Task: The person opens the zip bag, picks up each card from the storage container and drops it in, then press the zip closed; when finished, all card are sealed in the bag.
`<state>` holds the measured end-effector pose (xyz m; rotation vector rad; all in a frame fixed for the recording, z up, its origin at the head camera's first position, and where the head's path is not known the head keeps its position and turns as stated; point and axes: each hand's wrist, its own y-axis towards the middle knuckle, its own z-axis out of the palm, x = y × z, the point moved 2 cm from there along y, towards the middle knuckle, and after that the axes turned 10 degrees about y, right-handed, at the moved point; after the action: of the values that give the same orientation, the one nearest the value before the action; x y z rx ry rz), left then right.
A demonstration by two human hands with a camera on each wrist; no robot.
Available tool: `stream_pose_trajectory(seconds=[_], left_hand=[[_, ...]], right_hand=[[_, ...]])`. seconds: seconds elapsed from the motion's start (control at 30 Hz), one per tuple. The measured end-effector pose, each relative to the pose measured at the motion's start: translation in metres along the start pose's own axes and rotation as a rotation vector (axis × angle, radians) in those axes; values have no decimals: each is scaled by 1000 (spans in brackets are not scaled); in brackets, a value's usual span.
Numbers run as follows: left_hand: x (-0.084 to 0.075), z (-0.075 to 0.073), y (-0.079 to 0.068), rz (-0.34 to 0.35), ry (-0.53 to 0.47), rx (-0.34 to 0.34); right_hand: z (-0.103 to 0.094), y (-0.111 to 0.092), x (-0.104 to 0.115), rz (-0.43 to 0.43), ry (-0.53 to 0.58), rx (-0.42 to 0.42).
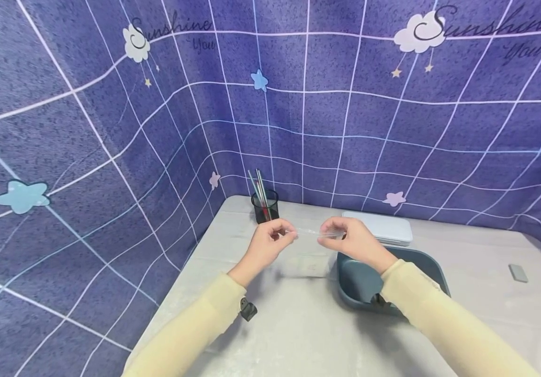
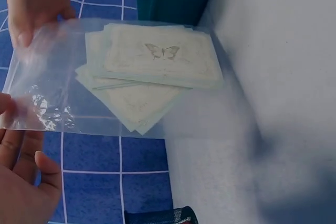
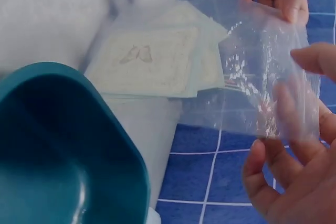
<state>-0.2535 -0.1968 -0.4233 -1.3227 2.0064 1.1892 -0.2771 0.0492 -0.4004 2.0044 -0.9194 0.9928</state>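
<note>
A clear plastic bag (image 1: 309, 266) hangs above the table between two hands. My left hand (image 1: 270, 243) pinches one upper corner between thumb and fingers. The opposite upper corner is pinched by my right hand (image 1: 351, 238), its thumb on one face of the film and its fingers behind. Inside the bag lie several pale cards (image 2: 163, 59) with light blue-green borders, fanned unevenly toward the bottom. A butterfly is printed on the front card, seen in both wrist views. The upper part of the bag is bare, wrinkled, shiny film.
Below my right forearm stands a dark teal bin (image 1: 421, 255). Behind it lies a flat white case (image 1: 388, 228). A black mesh pen cup (image 1: 267, 209) holding several pens stands at the back left. A small grey block (image 1: 517, 273) sits at the right. Patterned blue curtain (image 1: 327, 104) surrounds the table.
</note>
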Motion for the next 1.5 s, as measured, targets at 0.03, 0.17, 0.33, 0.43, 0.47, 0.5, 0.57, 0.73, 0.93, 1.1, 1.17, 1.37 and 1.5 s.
stream_pose_trajectory(seconds=[0.03, 0.17, 0.33, 0.43, 0.47, 0.5, 0.57, 0.73, 0.93, 1.1, 1.17, 1.37, 1.5], left_hand=[[1, 0, 0, 0, 5, -7], [2, -1, -1, 21, 39, -25], [0, -1, -2, 46, 70, -20], [0, 1, -2, 58, 77, -26], [0, 1, -2, 61, 80, -27], [-1, 2, -2, 63, 82, -27], [-2, 4, -1, 72, 78, -31], [-5, 6, 0, 102, 87, -48], [-6, 6, -2, 132, 148, -68], [-9, 9, -1, 148, 170, -82], [-11, 10, 0, 150, 172, -98], [-12, 7, -4, 133, 152, -140], [-12, 6, -2, 102, 121, -149]], right_hand=[[1, 2, 2, -2, -16, -4], [8, 9, 10, -28, -83, -35], [19, 17, 19, -158, -188, -22], [25, 21, 24, -240, -221, -1], [26, 22, 26, -255, -229, -2], [27, 22, 28, -263, -232, -4], [27, 22, 30, -269, -253, -12], [26, 22, 34, -278, -315, -7], [28, 22, 36, -297, -366, -2], [25, 18, 37, -356, -449, -25], [23, 18, 36, -385, -491, -31], [18, 15, 31, -409, -593, 11], [7, 6, 24, -373, -624, 1]])
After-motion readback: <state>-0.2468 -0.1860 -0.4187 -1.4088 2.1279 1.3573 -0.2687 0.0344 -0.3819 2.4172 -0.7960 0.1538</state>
